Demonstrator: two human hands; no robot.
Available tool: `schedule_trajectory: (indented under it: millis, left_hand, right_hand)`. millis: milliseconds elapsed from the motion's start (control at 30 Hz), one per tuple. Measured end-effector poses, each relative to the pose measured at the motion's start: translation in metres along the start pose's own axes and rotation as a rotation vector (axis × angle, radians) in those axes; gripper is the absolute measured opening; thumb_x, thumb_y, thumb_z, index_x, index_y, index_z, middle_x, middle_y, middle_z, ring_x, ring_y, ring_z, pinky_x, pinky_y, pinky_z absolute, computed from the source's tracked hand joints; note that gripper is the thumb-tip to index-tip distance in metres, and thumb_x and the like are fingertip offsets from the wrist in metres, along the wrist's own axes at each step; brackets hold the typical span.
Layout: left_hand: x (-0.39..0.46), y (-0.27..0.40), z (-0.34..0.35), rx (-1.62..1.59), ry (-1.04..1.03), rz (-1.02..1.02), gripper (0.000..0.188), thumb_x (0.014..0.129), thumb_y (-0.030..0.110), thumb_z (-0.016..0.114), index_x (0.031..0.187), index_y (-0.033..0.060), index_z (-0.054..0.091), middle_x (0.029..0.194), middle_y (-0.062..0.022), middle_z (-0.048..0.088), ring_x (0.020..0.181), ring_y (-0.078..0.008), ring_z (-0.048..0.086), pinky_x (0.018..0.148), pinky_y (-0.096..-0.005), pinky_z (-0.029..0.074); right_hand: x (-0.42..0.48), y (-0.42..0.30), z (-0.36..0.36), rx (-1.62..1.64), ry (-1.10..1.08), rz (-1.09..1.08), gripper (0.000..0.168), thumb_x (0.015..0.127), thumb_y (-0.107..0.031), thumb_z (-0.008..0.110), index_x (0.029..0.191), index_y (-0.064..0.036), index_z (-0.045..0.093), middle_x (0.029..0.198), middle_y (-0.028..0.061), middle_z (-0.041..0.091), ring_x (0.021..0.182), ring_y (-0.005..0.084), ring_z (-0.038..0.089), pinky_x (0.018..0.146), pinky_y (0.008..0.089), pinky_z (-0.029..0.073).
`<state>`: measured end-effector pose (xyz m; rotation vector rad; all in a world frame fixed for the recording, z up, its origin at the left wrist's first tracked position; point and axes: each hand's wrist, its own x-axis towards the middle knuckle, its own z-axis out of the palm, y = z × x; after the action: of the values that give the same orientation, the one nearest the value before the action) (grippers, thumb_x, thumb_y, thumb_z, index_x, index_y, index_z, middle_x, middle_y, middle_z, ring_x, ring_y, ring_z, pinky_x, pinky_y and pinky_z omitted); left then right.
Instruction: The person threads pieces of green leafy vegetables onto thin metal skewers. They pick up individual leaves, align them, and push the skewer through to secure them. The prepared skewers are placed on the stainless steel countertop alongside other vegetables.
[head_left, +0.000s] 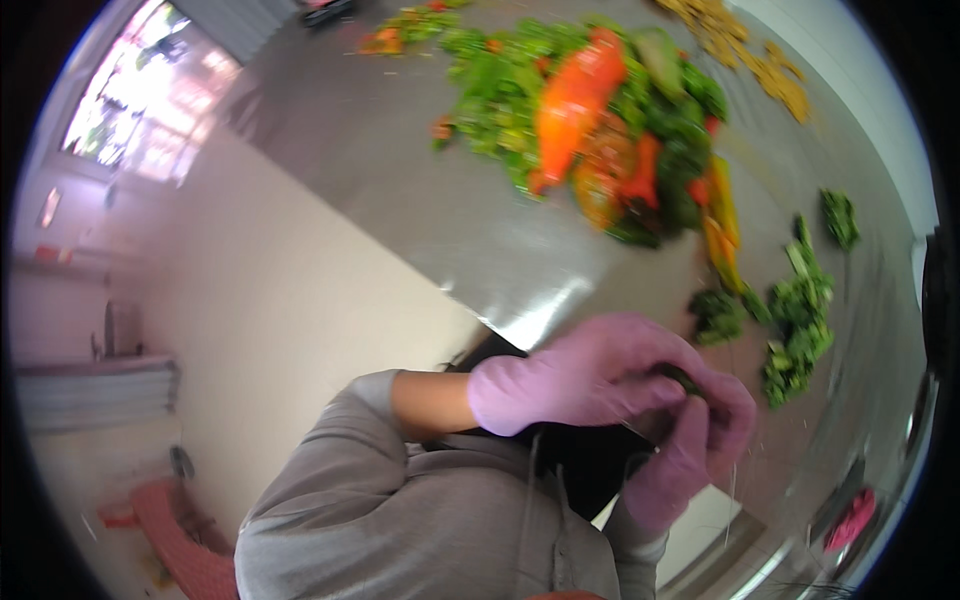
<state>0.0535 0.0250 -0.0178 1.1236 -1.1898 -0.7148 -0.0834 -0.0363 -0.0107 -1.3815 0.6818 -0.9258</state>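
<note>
My left hand (600, 371), in a pink glove, reaches in from the left above the near edge of a metal tabletop (420, 202). My right hand (694, 457), gloved the same way, meets it from below, and their fingers overlap. Between the fingertips of both hands a small dark green vegetable piece (679, 377) shows; most of it is hidden. Just beyond the hands lies a dark green clump (716, 316). Farther off is a heap of green pieces (495, 97) with a large orange-red pepper (577, 105) and dark green peppers (679, 172).
Right of the hands are chopped green pieces (799, 322) and a smaller green clump (840, 217). Yellow strips (721, 225) lie by the heap. Yellow-brown pieces (720, 37) line the far side. A pink item (851, 520) is at lower right. A red woven object (176, 536) stands at lower left.
</note>
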Motion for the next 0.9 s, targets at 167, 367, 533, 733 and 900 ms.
schedule_trajectory:
  millis: [167,367,533,733,900]
  left_hand:
    - [0.003,0.004,0.003,0.109,0.044,-0.067,0.024,0.078,0.001,0.061,0.101,0.0076,0.064,0.085,-0.0052,0.063,0.075,-0.0196,0.058,0.065,-0.0296,0.045]
    - [0.000,0.005,-0.001,0.151,0.025,-0.055,0.033,0.072,-0.010,0.062,0.100,0.0059,0.064,0.088,-0.0060,0.062,0.078,-0.0154,0.058,0.067,-0.0262,0.045]
    - [-0.004,0.005,0.006,-0.013,0.064,-0.196,0.038,0.073,-0.010,0.061,0.108,0.0041,0.059,0.096,-0.0064,0.060,0.083,-0.0140,0.057,0.072,-0.0254,0.044]
    - [0.001,0.011,0.003,0.126,0.032,-0.208,0.029,0.079,0.000,0.062,0.108,0.0032,0.059,0.094,-0.0061,0.059,0.081,-0.0139,0.055,0.071,-0.0242,0.042]
    - [-0.001,0.008,0.003,0.175,0.034,-0.190,0.023,0.081,0.005,0.062,0.104,0.0045,0.061,0.088,-0.0046,0.058,0.075,-0.0118,0.054,0.066,-0.0232,0.041]
  right_hand:
    - [0.005,-0.003,-0.005,0.045,-0.090,0.031,0.020,0.085,-0.003,0.048,0.106,-0.001,0.048,0.103,0.0070,0.051,0.094,0.0131,0.050,0.085,0.0260,0.040]
    - [0.011,-0.012,-0.009,0.272,-0.241,0.126,0.024,0.087,0.006,0.046,0.110,0.001,0.046,0.106,0.0103,0.053,0.095,0.0145,0.053,0.087,0.0282,0.042]
    - [0.009,0.004,-0.012,0.215,-0.224,-0.012,0.024,0.086,0.007,0.047,0.109,0.002,0.047,0.106,0.0104,0.055,0.095,0.0147,0.055,0.086,0.0272,0.043]
    - [0.009,0.005,-0.014,0.126,-0.154,-0.006,0.022,0.081,0.012,0.049,0.100,0.001,0.052,0.101,0.0092,0.057,0.092,0.0130,0.055,0.080,0.0255,0.044]
    - [0.012,0.009,-0.015,0.021,-0.164,-0.083,0.021,0.078,0.012,0.051,0.096,0.001,0.054,0.098,0.0082,0.058,0.089,0.0120,0.055,0.077,0.0246,0.045]
